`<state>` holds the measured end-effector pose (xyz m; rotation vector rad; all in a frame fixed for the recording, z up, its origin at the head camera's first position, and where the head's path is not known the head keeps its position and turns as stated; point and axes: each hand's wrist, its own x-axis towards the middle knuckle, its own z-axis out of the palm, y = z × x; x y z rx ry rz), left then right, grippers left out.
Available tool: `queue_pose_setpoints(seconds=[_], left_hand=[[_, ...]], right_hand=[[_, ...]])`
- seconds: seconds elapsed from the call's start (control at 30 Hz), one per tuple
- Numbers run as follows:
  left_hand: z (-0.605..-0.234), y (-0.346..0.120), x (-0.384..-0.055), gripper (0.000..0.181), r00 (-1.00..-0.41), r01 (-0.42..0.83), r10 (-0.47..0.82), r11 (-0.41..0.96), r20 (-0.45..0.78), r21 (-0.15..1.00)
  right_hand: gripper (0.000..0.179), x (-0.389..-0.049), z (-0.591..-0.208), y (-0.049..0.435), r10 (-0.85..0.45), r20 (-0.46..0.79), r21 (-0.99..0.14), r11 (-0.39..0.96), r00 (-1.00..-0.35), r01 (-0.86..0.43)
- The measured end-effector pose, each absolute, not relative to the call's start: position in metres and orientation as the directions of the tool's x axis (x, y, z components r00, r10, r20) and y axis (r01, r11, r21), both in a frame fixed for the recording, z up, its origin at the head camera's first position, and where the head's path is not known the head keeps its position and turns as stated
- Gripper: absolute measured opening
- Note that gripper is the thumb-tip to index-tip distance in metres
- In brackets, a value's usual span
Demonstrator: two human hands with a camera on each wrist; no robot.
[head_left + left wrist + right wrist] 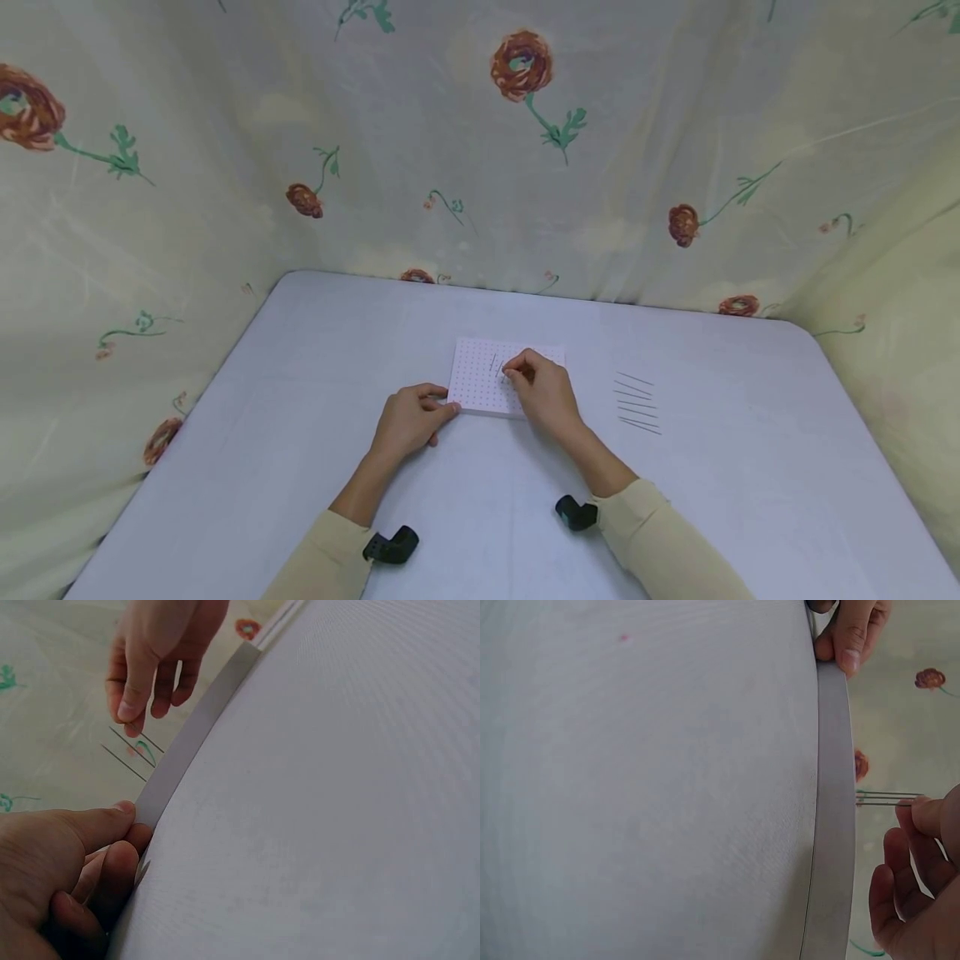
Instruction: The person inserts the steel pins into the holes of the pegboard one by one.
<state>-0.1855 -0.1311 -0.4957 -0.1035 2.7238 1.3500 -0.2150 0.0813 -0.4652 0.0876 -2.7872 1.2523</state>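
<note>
A white board (468, 377) dotted with a grid of small holes lies on the table. My left hand (408, 421) grips its near left corner, thumb on the top edge and fingers against the side, as the left wrist view shows at the board's edge (196, 724). Over the board's middle, my right hand (546, 396) pinches a thin dark metal pin between thumb and index finger, its lower end at the board. Beside it, two more pins (124, 763) stand upright in the board. From the right wrist, the pins (877, 793) appear side by side at the fingertips.
Several thin dark pins (637, 405) lie in a loose column on the white table (735, 433), right of the board. A floral curtain (600, 167) hangs behind the table and along both sides. A dark wrist camera (392, 546) sits at the left cuff, another (576, 512) at the right.
</note>
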Motion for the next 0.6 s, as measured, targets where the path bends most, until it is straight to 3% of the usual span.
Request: queue_pose_setpoints(seconds=[0.6], left_hand=[[-0.4928, -0.1289, -0.1837, 0.04, -0.992, -0.115, -0.033, 0.61, -0.119, 0.784]], right_hand=[[0.006, -0.2189, -0.4714, 0.09, -0.013, 0.067, -0.764, 0.642, -0.998, -0.06]])
